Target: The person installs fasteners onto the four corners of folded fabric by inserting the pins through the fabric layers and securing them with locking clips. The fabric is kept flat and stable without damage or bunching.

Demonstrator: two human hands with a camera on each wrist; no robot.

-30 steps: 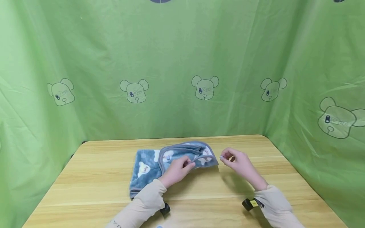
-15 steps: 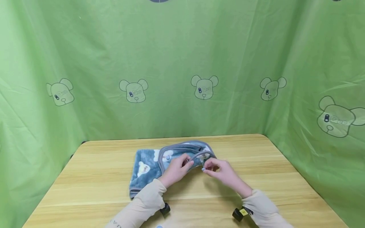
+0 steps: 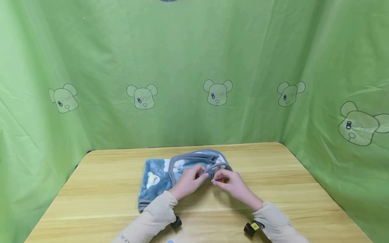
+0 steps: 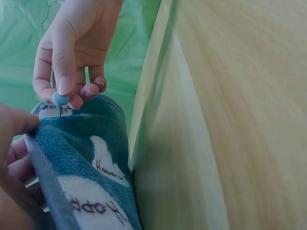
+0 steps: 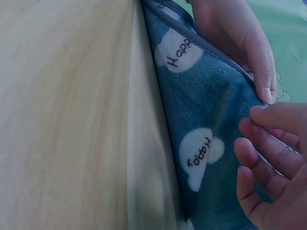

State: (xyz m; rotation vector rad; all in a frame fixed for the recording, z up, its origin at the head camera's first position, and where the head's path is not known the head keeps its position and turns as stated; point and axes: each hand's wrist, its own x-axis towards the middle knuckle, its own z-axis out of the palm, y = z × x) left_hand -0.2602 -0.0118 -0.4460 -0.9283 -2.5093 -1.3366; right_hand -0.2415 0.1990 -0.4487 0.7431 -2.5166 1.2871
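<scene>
A folded teal fleece blanket (image 3: 153,180) with white cloud-like patches and grey binding lies toward the back of the table. My left hand (image 3: 189,180) pinches its bound edge between thumb and fingers, lifting it somewhat. My right hand (image 3: 232,184) pinches a ball-head pin (image 4: 61,98) by its light blue head. The pin's thin shaft points down, its lower end right at the fabric fold in the left wrist view. In the right wrist view, the right fingers hide the pin. A second light blue pin head (image 3: 179,167) shows on the blanket, left of the hands.
The wooden table (image 3: 100,189) is ringed by green curtains (image 3: 182,50) printed with bear heads. A small light blue round thing (image 3: 170,241) shows at the bottom edge of the head view. Black wrist cameras (image 3: 250,229) sit below both sleeves.
My right hand has come left with the pin, from beyond the blanket's right corner to close beside my left hand. The left hand keeps its grip on the edge.
</scene>
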